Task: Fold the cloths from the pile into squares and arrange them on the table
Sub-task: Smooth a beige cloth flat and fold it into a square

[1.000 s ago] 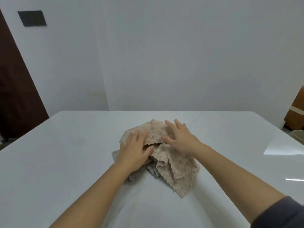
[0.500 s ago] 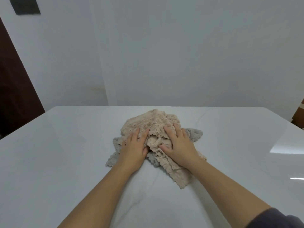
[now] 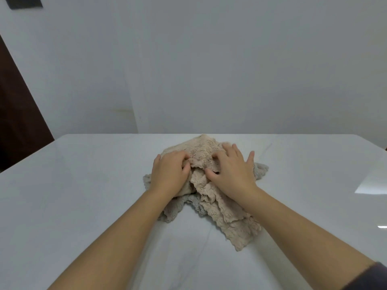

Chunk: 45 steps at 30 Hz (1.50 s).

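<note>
A crumpled pile of cloths lies in the middle of the white table (image 3: pixel 83 195). A beige fluffy cloth (image 3: pixel 228 214) is on top, and grey cloth (image 3: pixel 260 170) shows under it at the right and at the front left. My left hand (image 3: pixel 169 174) rests on the left of the pile with its fingertips curled into the beige cloth. My right hand (image 3: pixel 232 170) lies on the right of the pile, thumb and index finger curled into the same beige fabric, the other fingers spread flat.
A pale wall rises just behind the table's far edge. A dark brown door (image 3: pixel 18 122) stands at the left. A bright reflection (image 3: pixel 372 183) lies on the table's right side.
Both hands slid a little further onto the pile and their fingertips curled into the beige cloth, bunching it between them. The camera moved nearer to the pile.
</note>
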Motion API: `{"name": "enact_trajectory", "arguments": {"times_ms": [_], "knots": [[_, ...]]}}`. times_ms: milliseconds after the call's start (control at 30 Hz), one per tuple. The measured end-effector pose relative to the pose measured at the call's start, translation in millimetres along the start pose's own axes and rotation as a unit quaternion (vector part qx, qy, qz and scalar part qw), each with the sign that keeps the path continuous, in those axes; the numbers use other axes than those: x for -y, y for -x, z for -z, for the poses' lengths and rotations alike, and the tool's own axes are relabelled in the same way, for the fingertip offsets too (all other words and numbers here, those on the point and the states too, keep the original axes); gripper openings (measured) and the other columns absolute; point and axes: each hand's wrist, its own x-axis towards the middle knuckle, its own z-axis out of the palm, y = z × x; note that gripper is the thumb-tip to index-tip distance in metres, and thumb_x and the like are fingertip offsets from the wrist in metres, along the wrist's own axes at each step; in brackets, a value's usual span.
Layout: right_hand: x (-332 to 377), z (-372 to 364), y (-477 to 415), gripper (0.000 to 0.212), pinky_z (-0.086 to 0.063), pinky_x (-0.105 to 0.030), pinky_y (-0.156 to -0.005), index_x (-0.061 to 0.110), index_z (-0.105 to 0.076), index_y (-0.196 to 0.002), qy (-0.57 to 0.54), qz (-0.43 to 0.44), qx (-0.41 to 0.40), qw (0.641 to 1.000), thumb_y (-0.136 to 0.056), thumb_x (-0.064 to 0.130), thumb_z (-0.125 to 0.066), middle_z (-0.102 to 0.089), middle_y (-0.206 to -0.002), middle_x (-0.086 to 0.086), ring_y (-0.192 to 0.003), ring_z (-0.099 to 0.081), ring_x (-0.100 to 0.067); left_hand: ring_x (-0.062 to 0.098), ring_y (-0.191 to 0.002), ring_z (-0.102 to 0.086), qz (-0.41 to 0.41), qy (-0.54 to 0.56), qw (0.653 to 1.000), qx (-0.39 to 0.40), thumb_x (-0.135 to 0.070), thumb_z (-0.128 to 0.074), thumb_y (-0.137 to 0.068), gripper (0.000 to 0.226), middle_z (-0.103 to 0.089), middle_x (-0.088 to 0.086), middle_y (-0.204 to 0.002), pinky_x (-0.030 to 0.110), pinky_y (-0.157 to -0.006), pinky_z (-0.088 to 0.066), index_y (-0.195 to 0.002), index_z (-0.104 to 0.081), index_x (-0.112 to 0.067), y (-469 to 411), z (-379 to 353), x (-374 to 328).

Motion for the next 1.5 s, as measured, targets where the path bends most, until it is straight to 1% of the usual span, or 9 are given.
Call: {"name": "enact_trajectory", "arguments": {"times_ms": [200, 433, 767, 967, 1100, 1200, 1367, 1433, 1500], "knots": [[0.4, 7.3, -0.5, 0.037, -0.017, -0.051, -0.115, 0.026, -0.05, -0.129, -0.03, 0.01, -0.041, 0.999, -0.094, 0.035, -0.046, -0.051, -0.132, 0.006, -0.126, -0.045, -0.019, 0.016, -0.075, -0.055, -0.014, 0.097, 0.989, -0.108, -0.021, -0.04, -0.1, 0.016, -0.059, -0.005, -0.084, 0.036, -0.065, -0.046, -0.099, -0.055, -0.017, -10.9, 17.2, -11.7], [-3.4, 43.9, 4.7, 0.018, -0.042, -0.035, -0.063, 0.019, -0.054, -0.092, -0.139, -0.014, -0.13, 0.982, -0.093, 0.008, -0.039, -0.056, -0.082, 0.003, -0.077, -0.055, -0.02, 0.015, -0.076, -0.051, -0.101, 0.065, 0.98, -0.157, -0.03, -0.044, -0.101, 0.015, -0.053, -0.007, -0.093, 0.029, -0.062, -0.037, -0.103, -0.051, -0.017, -6.0, 60.1, -12.9], [4.9, 111.4, 44.7, 0.027, -0.04, -0.028, -0.07, 0.011, -0.065, -0.097, -0.308, -0.01, -0.19, 0.932, -0.091, 0.001, -0.041, -0.061, -0.089, 0.001, -0.082, -0.053, -0.014, 0.018, -0.077, -0.052, -0.041, 0.105, 0.992, -0.064, -0.01, -0.051, -0.077, 0.016, -0.059, -0.004, -0.086, 0.031, -0.064, -0.042, -0.086, -0.061, -0.018, 47.3, 132.7, -6.3], [-0.7, 121.5, 94.6, 0.034, -0.043, -0.034, -0.064, 0.018, -0.062, -0.066, -0.32, 0.05, 0.007, 0.946, -0.082, -0.005, -0.041, -0.056, -0.064, -0.003, -0.062, -0.048, -0.019, 0.017, -0.065, -0.048, 0.015, 0.024, 0.975, 0.221, 0.004, -0.038, -0.078, 0.031, -0.055, 0.0, -0.075, 0.016, -0.042, -0.034, -0.076, -0.062, -0.016, 97.3, 148.5, -17.5], [-5.0, 95.9, 129.8, 0.022, -0.045, -0.04, -0.069, 0.007, -0.053, -0.065, -0.231, 0.064, 0.164, 0.957, -0.078, -0.005, -0.04, -0.053, -0.068, -0.014, -0.068, -0.05, -0.027, 0.023, -0.095, -0.055, 0.021, -0.03, 0.942, 0.332, -0.002, -0.038, -0.083, 0.033, -0.061, 0.002, -0.097, 0.028, -0.075, -0.046, -0.099, -0.065, -0.011, 129.7, 127.0, -20.4], [-10.4, 84.8, 148.9, 0.019, -0.043, -0.032, -0.063, 0.013, -0.053, -0.067, -0.204, 0.061, 0.244, 0.946, -0.08, 0.003, -0.043, -0.052, -0.07, -0.002, -0.067, -0.049, -0.017, 0.027, -0.094, -0.056, 0.009, -0.014, 0.926, 0.376, -0.013, -0.038, -0.082, 0.018, -0.064, 0.009, -0.097, 0.04, -0.086, -0.046, -0.08, -0.054, -0.005, 147.6, 109.7, -20.2], [-22.8, 90.6, 156.6, 0.033, -0.048, -0.026, -0.057, 0.023, -0.067, -0.11, -0.272, -0.037, 0.475, 0.836, -0.088, 0.047, -0.058, -0.058, -0.084, 0.007, -0.067, -0.049, -0.017, 0.016, -0.069, -0.044, 0.067, 0.048, 0.877, 0.473, -0.05, -0.042, -0.081, 0.033, -0.053, -0.002, -0.075, 0.032, -0.071, -0.037, -0.072, -0.055, -0.022, 159.2, 109.8, -32.3], [-27.7, 91.5, 150.2, 0.047, -0.05, -0.026, -0.055, 0.023, -0.068, -0.115, -0.35, -0.081, 0.46, 0.812, -0.092, 0.06, -0.05, -0.063, -0.094, 0.006, -0.063, -0.05, -0.016, 0.015, -0.065, -0.047, 0.152, 0.101, 0.867, 0.464, -0.061, -0.032, -0.094, 0.052, -0.054, -0.003, -0.073, 0.029, -0.065, -0.04, -0.087, -0.062, -0.018, 152.6, 115.8, -30.9], [-30.5, 83.6, 139.5, 0.045, -0.05, -0.026, -0.052, 0.014, -0.067, -0.109, -0.392, -0.096, 0.308, 0.861, -0.097, 0.052, -0.046, -0.068, -0.099, -0.003, -0.06, -0.054, -0.015, 0.016, -0.063, -0.057, 0.172, 0.094, 0.914, 0.356, -0.056, -0.031, -0.098, 0.053, -0.064, -0.001, -0.074, 0.029, -0.064, -0.048, -0.093, -0.065, -0.015, 144.0, 112.6, -26.6]]}}
